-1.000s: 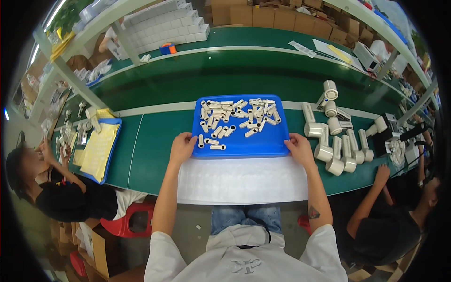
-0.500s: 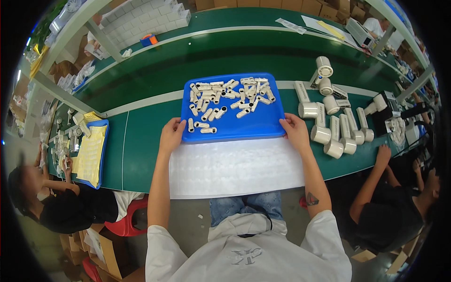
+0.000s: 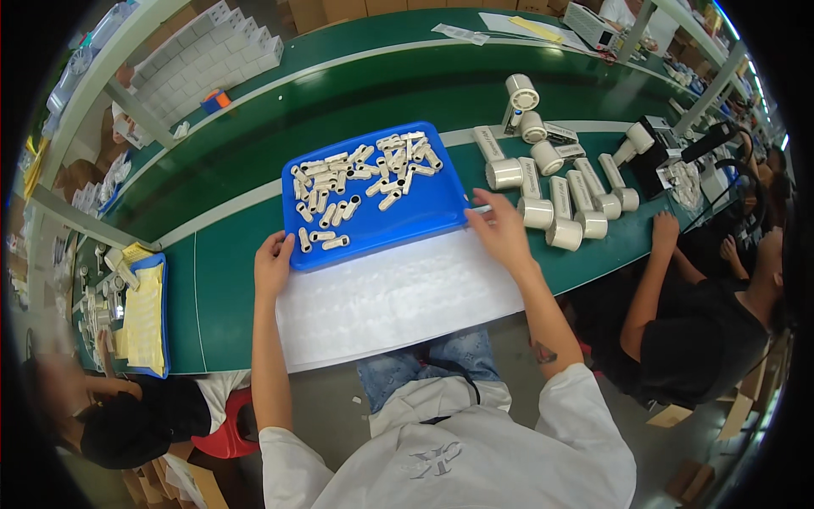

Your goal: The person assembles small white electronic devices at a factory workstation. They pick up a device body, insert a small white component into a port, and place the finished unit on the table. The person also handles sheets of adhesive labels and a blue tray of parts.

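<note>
A blue plastic tray (image 3: 398,229) lies on the bench, holding many small white tube-like plastic parts (image 3: 335,174) with dark round ends. At its near left corner, my left hand (image 3: 273,263) is closed on the rim. My right hand (image 3: 500,227) is beside the tray's right edge, fingers bent and pinched around a small pale piece (image 3: 481,209) whose kind I cannot make out. Under the tray's front side and toward me spreads a white sheet (image 3: 390,305) with a faint pattern.
Several cream handheld fans (image 3: 562,222) lie and stand right of the tray. Beyond them is a black device (image 3: 660,148). At the left is another blue tray with yellow sheets (image 3: 144,314). Co-workers sit on both sides. White boxes (image 3: 203,55) are stacked at the back.
My right hand has come off the tray's right rim and now pinches a small pale piece. My left hand stays on the tray. The whole view has tilted and shifted.
</note>
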Available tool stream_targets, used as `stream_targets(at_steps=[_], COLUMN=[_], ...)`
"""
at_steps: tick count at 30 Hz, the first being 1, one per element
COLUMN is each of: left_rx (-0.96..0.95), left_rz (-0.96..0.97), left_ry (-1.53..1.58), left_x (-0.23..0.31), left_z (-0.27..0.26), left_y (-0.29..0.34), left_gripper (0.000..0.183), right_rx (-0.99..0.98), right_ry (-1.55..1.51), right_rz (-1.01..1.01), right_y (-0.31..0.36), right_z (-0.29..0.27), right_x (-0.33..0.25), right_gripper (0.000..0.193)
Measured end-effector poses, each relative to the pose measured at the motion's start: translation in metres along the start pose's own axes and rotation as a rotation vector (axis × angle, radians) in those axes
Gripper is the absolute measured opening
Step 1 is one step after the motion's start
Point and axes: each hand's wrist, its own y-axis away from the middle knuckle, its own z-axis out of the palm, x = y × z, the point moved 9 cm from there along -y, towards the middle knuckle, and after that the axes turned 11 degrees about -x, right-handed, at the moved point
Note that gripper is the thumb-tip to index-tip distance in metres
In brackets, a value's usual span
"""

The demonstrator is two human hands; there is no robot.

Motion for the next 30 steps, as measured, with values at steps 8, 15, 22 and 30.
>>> stream_targets(at_steps=[8,15,22,30], left_rx=[-0.046,-0.069,0.026,0.118], left_rz=[0.076,0.187,0.173,0.249], left_ry=[-0.15,-0.302,-0.312,-0.349], left_x=[0.022,0.05,0.038,0.033], left_z=[0.001,0.01,0.009,0.006], left_y=[0.021,0.041,0.049,0.047], left_gripper=[0.074,0.074,0.035,0.036], right_rx=[-0.086,-0.075,-0.096,-0.58], right_ry=[0.715,0.663,0.176,0.532], right_rz=[-0.096,-0.197,-0.349,-0.482], right_y=[0.03,0.023,0.05,0.068], right_z=[-0.075,-0.081,-0.081,0.099], right_x=[0.005,-0.01,-0.096,-0.129], right_gripper=[0.06,0.054,0.049,0.05])
